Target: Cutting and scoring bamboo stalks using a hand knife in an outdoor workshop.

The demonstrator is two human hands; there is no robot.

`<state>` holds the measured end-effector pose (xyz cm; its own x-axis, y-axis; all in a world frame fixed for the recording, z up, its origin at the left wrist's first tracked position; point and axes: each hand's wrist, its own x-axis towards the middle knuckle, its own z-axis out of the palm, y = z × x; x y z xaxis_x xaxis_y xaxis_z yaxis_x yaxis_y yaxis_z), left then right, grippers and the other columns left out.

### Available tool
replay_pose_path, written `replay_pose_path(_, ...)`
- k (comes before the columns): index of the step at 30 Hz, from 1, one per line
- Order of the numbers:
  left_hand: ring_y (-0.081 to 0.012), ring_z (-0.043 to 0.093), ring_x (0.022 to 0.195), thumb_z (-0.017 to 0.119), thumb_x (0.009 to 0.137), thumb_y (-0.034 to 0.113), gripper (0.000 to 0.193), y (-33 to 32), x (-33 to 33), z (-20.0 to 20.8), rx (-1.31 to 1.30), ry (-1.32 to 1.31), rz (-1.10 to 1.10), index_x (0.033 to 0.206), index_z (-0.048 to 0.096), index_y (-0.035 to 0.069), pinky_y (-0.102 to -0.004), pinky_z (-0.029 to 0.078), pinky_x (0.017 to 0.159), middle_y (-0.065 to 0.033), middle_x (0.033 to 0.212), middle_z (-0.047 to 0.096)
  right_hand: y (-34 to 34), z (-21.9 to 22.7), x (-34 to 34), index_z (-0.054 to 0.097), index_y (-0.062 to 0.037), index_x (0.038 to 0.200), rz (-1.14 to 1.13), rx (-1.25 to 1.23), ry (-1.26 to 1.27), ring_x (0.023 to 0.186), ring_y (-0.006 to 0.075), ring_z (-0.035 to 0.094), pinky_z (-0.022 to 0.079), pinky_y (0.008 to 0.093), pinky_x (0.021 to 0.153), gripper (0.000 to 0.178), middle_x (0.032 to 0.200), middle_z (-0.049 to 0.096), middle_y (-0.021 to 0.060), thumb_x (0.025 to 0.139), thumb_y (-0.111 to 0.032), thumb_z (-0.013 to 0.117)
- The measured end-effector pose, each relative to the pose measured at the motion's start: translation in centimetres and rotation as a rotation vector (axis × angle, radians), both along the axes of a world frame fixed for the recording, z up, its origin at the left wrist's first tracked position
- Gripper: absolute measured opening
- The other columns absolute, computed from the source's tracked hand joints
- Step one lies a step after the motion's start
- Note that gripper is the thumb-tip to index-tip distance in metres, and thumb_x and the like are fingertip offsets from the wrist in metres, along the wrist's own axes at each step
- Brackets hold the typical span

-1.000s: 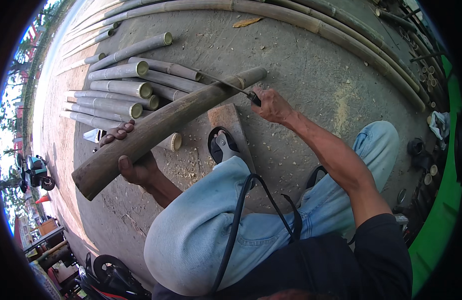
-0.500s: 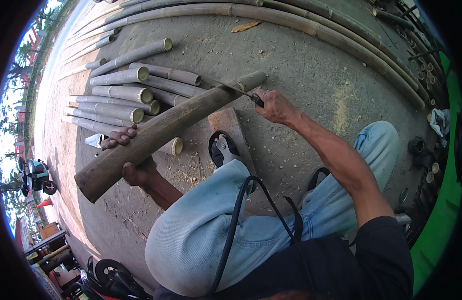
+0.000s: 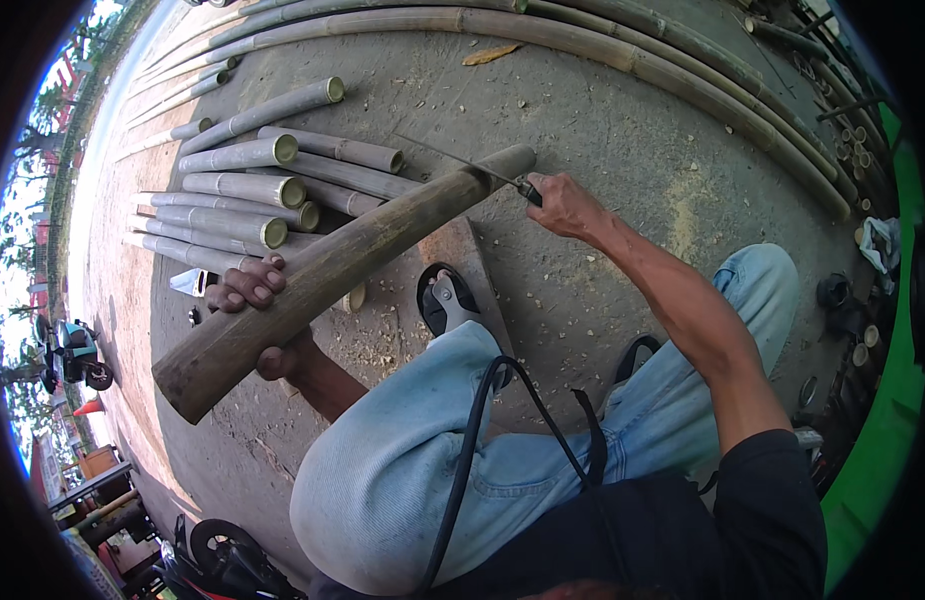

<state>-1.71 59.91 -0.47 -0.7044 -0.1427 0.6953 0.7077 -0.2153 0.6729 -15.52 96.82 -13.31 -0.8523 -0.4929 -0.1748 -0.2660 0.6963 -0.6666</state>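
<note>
My left hand is wrapped round the near-left end of a thick, brown-green bamboo length, fingers over its upper side and thumb below. The bamboo slants up to the right, its narrower end beyond my left foot. My right hand grips the dark handle of a long-bladed knife. Seen nearly edge-on, the thin blade lies across the bamboo close to its far end, pointing up-left. A board lies on the ground under that end, beside my left sandal; whether bamboo and board touch is unclear.
Several cut bamboo lengths lie at the left behind the held one. Long bamboo poles stretch across the far side. Pale chips litter the concrete. My jeans-clad knees rise in front of me. A motorbike stands at lower left.
The knife has slid a little to the right and toward me across the bamboo, its blade tip rising clear of the pile. The bamboo's near end has dipped and rolled slightly.
</note>
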Motion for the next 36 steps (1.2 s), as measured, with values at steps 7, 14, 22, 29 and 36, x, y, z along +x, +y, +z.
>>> replay_pose_path(7,-0.0240,0.061,0.099,0.095,0.062,0.039,0.070,0.4,-0.5,-0.4,0.019,0.005,-0.047,0.113,0.054,0.015,-0.0496,0.041,0.105,-0.0019,0.096,0.058,2.8,-1.1,-0.8,0.060,0.0046,0.096,-0.072,0.149,-0.091,0.082,0.0449,0.068,0.052,0.0516,0.073,0.025,0.083,0.066,0.0283,0.085,-0.018,0.066)
replay_pose_path(14,-0.0216,0.060,0.102,0.097,0.061,0.041,0.074,0.5,-1.4,0.0,-0.061,0.059,-0.169,0.114,0.052,0.017,-0.0494,0.039,0.106,0.0007,0.099,0.058,3.0,0.0,-0.7,0.060,0.0041,0.094,0.011,0.059,-0.032,0.078,0.0428,0.067,0.052,0.0510,0.072,0.022,0.082,0.066,0.0263,0.084,-0.016,0.064)
replay_pose_path(22,-0.0249,0.061,0.104,0.098,0.060,0.043,0.079,0.1,-1.5,-0.6,0.013,0.110,-0.216,0.118,0.054,0.013,-0.0504,0.041,0.107,-0.0029,0.101,0.060,3.8,-0.7,-0.3,0.062,0.0047,0.088,-0.044,0.144,-0.077,0.078,0.0436,0.068,0.053,0.0518,0.074,0.024,0.083,0.068,0.0258,0.085,-0.019,0.066)
replay_pose_path(29,-0.0293,0.059,0.112,0.081,0.088,0.031,0.064,-0.2,-3.6,-4.1,0.588,-0.467,0.722,0.132,0.051,-0.004,-0.0481,0.044,0.107,-0.0152,0.115,0.061,1.5,-1.2,2.1,0.064,0.0040,0.092,-0.107,0.172,-0.094,0.087,0.0472,0.069,0.054,0.0550,0.076,0.023,0.086,0.068,0.0296,0.087,-0.018,0.064)
replay_pose_path(36,-0.0252,0.061,0.112,0.076,0.088,0.022,0.051,3.0,-2.0,-1.5,0.582,-0.543,0.692,0.127,0.056,-0.005,-0.0417,0.046,0.106,-0.0139,0.116,0.062,-4.2,0.3,6.0,0.062,0.0030,0.100,-0.028,0.008,0.042,0.089,0.0478,0.069,0.055,0.0549,0.077,0.027,0.089,0.070,0.0279,0.088,-0.021,0.067)
